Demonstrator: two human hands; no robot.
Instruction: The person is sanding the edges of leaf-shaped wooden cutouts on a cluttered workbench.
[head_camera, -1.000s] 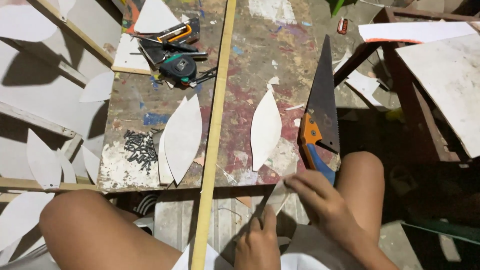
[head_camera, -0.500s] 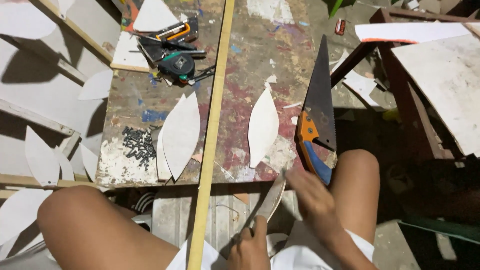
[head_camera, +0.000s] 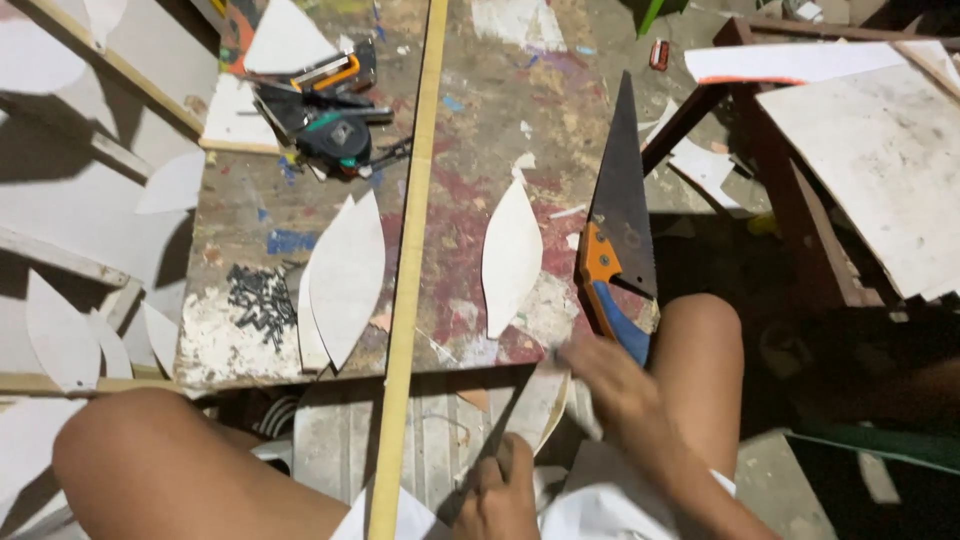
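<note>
Leaf-shaped white cutout (head_camera: 540, 405) held low at 6 o'clock, just off the near edge of the paint-stained workbench (head_camera: 470, 150), now raised more upright than a second ago. Left hand (head_camera: 500, 490) closed around its lower end; right hand (head_camera: 610, 385), blurred, has slid up the piece's right edge toward 5 o'clock, grip unclear. Handsaw (head_camera: 620, 230) lying untouched at 3 o'clock, suggesting edge smoothing rather than cutting.

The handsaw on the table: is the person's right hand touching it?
Cannot tell. In the head view the right hand is blurred, right below the handsaw, its blue handle end meeting the fingers; neither contact nor gap shows plainly.
</note>
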